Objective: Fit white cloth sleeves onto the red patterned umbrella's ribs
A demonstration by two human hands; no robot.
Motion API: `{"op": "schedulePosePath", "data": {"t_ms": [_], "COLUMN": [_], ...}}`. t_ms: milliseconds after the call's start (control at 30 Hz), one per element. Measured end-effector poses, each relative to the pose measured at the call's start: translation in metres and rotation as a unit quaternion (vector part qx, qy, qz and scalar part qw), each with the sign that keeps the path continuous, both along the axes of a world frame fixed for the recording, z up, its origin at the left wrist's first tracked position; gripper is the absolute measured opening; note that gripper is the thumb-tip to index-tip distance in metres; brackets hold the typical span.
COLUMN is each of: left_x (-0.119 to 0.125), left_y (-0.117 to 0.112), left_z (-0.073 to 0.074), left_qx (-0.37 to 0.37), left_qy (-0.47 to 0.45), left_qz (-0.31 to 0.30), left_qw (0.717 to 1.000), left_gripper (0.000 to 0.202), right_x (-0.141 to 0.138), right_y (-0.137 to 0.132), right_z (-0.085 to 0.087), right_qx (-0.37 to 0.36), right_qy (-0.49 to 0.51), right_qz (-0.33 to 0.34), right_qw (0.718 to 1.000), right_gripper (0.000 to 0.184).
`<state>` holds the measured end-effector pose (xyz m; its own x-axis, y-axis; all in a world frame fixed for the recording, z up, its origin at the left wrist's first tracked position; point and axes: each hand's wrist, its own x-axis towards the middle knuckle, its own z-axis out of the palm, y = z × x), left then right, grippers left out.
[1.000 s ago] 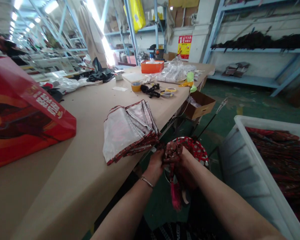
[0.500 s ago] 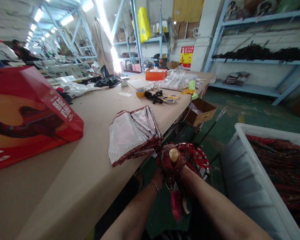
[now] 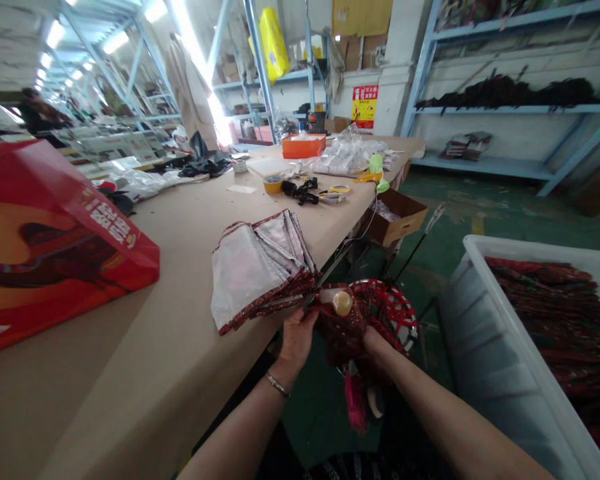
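In the head view, my left hand [image 3: 297, 337] pinches the left edge of a dark red patterned cloth [image 3: 344, 337] just off the table's edge. My right hand [image 3: 377, 343] grips the same cloth on its right side, its fingers partly hidden in the folds. A round, shiny yellowish knob [image 3: 342, 303] shows at the top of the cloth; what it belongs to I cannot make out. Left of my hands, a fanned stack of whitish cloth pieces with red patterned borders [image 3: 257, 267] lies on the table, its red corner close to the held cloth.
A round stool with red strapping [image 3: 400, 310] stands behind the cloth. To the right is a white plastic bin [image 3: 473, 320] of folded dark red cloths. On the table [image 3: 180, 313] are a red bag [image 3: 80, 247], pliers [image 3: 333, 195] and a tape roll [image 3: 273, 185]. A cardboard box [image 3: 405, 223] sits below the edge.
My left hand has moved left and up from under the cloth to its left edge. The cloth is spread wider between my hands. The view has shifted slightly.
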<state>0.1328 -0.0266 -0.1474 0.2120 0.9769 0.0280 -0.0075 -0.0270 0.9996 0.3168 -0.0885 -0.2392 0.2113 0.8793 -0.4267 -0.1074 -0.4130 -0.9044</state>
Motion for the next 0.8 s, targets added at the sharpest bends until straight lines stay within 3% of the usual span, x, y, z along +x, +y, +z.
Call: {"op": "schedulePosePath", "data": {"t_ms": [100, 200, 300, 400, 467, 533, 600, 667, 733, 800], "left_x": [-0.024, -0.039, -0.034, -0.027, -0.032, -0.048, -0.075, -0.105, -0.132, -0.152], "left_y": [-0.002, -0.012, -0.017, -0.015, -0.010, -0.003, 0.004, 0.008, 0.008, 0.004], "left_z": [0.003, 0.027, 0.080, 0.146, 0.182, 0.203, 0.207, 0.195, 0.173, 0.149], "left_qx": [-0.013, 0.026, 0.133, 0.208, 0.253, 0.304, 0.341, 0.343, 0.333, 0.338], "left_qy": [0.006, 0.032, 0.046, 0.044, 0.024, -0.009, -0.012, 0.073, 0.212, 0.331], "left_qz": [0.025, -0.018, -0.102, -0.163, -0.172, -0.144, -0.075, 0.007, 0.064, 0.065], "left_qw": [1.000, 0.999, 0.985, 0.963, 0.952, 0.942, 0.937, 0.936, 0.917, 0.879], "left_gripper": [0.022, 0.018, 0.020, 0.023, 0.025, 0.034, 0.039, 0.030, 0.018, 0.013], "right_x": [0.013, 0.022, 0.023, 0.016, 0.009, 0.006, 0.012, 0.030, 0.054, 0.077], "right_y": [-0.012, -0.019, -0.004, 0.022, 0.035, 0.037, 0.033, 0.026, 0.020, 0.015], "right_z": [0.005, 0.034, 0.084, 0.146, 0.190, 0.232, 0.262, 0.270, 0.250, 0.203], "right_qx": [-0.001, 0.084, 0.202, 0.234, 0.256, 0.301, 0.318, 0.281, 0.226, 0.187], "right_qy": [-0.061, -0.048, 0.036, 0.089, 0.098, 0.099, 0.072, 0.003, -0.102, -0.219], "right_qz": [-0.035, 0.012, 0.134, 0.202, 0.174, 0.064, -0.047, -0.093, -0.094, -0.085], "right_qw": [0.997, 0.995, 0.970, 0.947, 0.946, 0.946, 0.944, 0.955, 0.964, 0.954], "right_gripper": [0.045, 0.063, 0.075, 0.057, 0.040, 0.031, 0.027, 0.023, 0.025, 0.029]}}
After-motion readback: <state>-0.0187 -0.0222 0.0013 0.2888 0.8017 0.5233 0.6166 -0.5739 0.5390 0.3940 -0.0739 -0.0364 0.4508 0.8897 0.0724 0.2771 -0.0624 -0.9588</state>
